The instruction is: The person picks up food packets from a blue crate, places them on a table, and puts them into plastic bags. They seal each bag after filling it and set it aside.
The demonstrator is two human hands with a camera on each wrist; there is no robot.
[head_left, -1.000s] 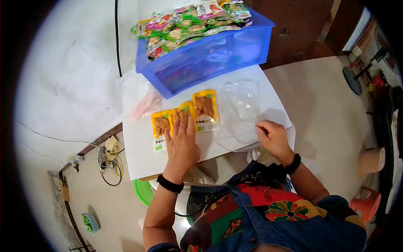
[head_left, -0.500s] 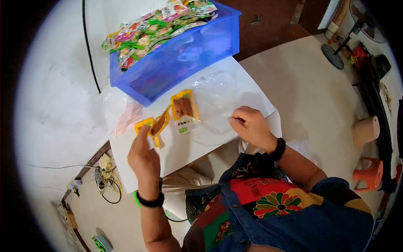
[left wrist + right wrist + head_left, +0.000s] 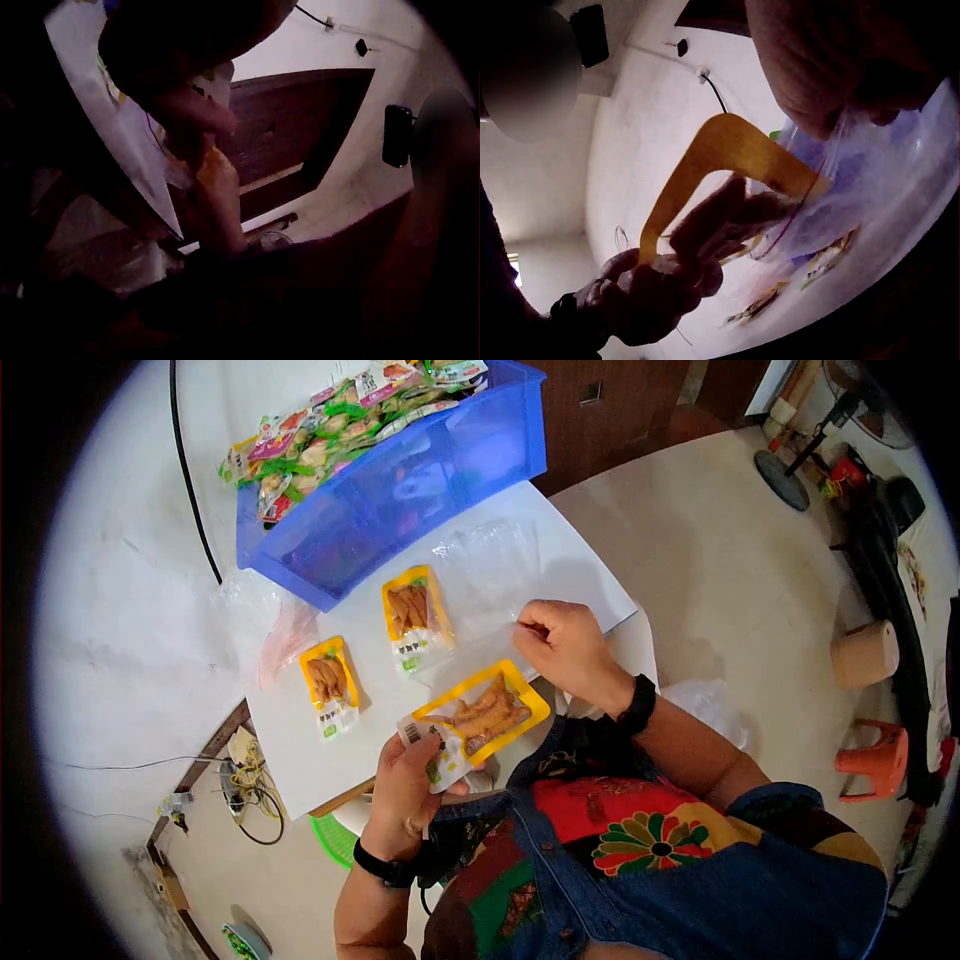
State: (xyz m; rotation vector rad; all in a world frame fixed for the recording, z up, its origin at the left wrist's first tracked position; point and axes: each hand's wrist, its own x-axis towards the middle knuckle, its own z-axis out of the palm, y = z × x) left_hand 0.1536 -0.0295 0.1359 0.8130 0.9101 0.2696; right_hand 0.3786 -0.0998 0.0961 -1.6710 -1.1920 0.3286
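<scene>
In the head view my left hand (image 3: 408,785) grips the white end of a yellow-edged snack packet (image 3: 490,715) with brown pieces of food behind its clear window. This packet is held at the table's front edge, its yellow end pointing toward my right hand (image 3: 568,648). My right hand pinches the edge of a clear plastic bag (image 3: 862,180), whose red line shows in the right wrist view. There the packet's yellow end (image 3: 739,146) overlaps the bag's mouth. Two similar packets, a left one (image 3: 328,682) and a middle one (image 3: 410,610), lie on the white table (image 3: 285,750).
A blue crate (image 3: 400,500) heaped with green and colourful packets (image 3: 340,430) stands at the table's back. Pink-edged plastic bags (image 3: 287,643) lie at the left. On the floor at the right are an orange stool (image 3: 872,760) and a fan (image 3: 785,480).
My left hand picked up one packet from between the other two, brought it right and turned it toward the bag. My right hand keeps its pinch on the bag. The head view has shifted.
</scene>
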